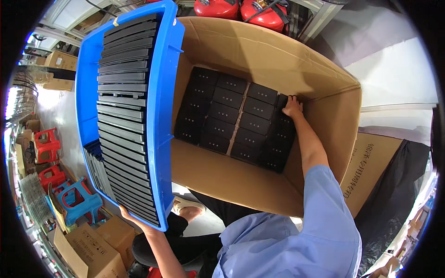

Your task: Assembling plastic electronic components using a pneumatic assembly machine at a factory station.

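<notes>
My left hand (132,218) grips the near rim of a blue plastic crate (163,116). The crate is tilted, and a long row of thin black panels (121,116) stands packed in it, with a shorter row beside its left wall. To the right, my right hand (293,107) reaches into a large cardboard box (222,173). Its fingers are closed over a black box (281,100) at the far right corner, its underside hidden. Columns of similar black boxes (227,112) with small light dots lie on the cardboard box's floor.
Red cylinders (263,14) stand behind the cardboard box. Blue and red plastic stools (81,199) are at the left, with an open carton (90,250) nearer. A flattened cardboard sheet (371,169) and black sheeting (394,199) lie at the right. My foot (189,211) shows below the box.
</notes>
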Demonstrator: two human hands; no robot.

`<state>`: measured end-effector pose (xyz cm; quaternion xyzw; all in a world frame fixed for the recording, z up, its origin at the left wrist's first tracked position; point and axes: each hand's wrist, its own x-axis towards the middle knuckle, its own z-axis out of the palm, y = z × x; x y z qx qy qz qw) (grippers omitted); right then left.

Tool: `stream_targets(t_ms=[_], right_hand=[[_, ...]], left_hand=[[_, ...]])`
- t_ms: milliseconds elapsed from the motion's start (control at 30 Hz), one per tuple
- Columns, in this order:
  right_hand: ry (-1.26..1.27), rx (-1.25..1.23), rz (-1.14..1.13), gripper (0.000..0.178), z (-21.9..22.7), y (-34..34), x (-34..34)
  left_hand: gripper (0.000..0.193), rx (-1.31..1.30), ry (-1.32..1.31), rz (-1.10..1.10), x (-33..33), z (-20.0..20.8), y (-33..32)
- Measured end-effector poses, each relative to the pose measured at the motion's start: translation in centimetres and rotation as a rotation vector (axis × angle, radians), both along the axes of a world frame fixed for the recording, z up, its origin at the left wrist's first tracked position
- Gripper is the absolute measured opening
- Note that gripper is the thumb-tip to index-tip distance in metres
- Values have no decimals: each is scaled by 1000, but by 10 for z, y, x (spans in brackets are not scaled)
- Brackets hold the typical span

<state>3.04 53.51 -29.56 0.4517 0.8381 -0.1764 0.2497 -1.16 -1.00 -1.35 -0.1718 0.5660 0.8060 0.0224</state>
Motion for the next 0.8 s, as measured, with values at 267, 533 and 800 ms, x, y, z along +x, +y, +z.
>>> stream_targets(t_ms=[267, 533, 800], right_hand=[[74, 240, 89, 64, -11, 5, 9], [290, 193, 31, 58, -16, 3, 20], [145, 163, 374, 47, -25, 24, 23]], left_hand=[[78, -20, -20, 17, 2, 5, 8], [78, -22, -18, -4, 2, 3, -2], [71, -23, 32, 15, 5, 7, 4]])
